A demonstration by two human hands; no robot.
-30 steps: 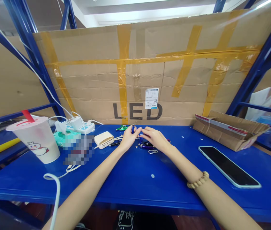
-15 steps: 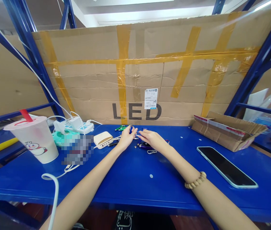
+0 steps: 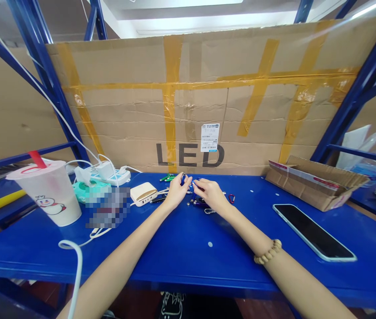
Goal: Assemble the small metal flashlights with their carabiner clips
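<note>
"What is this place?"

"A blue table with a big cardboard wall behind it."

"What do the hands do?"

"They are close together. The left hand pinches a little blue pen. The right hand is just beside it, and nobody can tell if it holds anything."

"What is near them?"

"More pens, a red clip and a silver clip. A white power bank sits to the left, a phone to the right."

1. I'm seeing a stockroom or packing area.
2. Blue steel shelving frames my view, with a blue shelf used as a bench.
3. I see a taped cardboard sheet and an open carton.
</note>
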